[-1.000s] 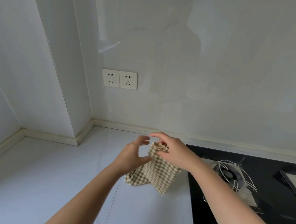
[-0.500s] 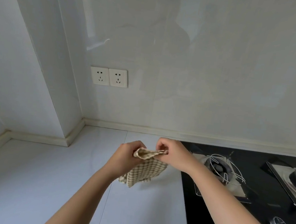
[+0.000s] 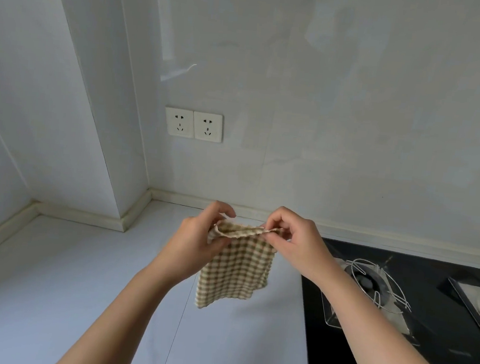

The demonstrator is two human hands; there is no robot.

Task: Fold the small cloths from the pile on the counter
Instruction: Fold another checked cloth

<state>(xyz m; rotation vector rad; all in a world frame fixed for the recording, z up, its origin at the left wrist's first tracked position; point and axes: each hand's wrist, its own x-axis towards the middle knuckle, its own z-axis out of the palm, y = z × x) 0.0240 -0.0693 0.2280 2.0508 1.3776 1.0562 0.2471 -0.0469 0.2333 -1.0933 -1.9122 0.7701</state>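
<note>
Left hand and right hand have pulled checked cloth wider.

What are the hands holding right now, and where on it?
Both hold the checked cloth by its top edge: left hand at the left corner, right hand pinching the right corner.

The cloth hangs between my left hand and right hand above the counter, stove to its right, sockets on the wall behind.

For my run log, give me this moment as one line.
left hand: pinches top edge | right hand: pinches top edge | checked cloth: hangs above counter
</note>
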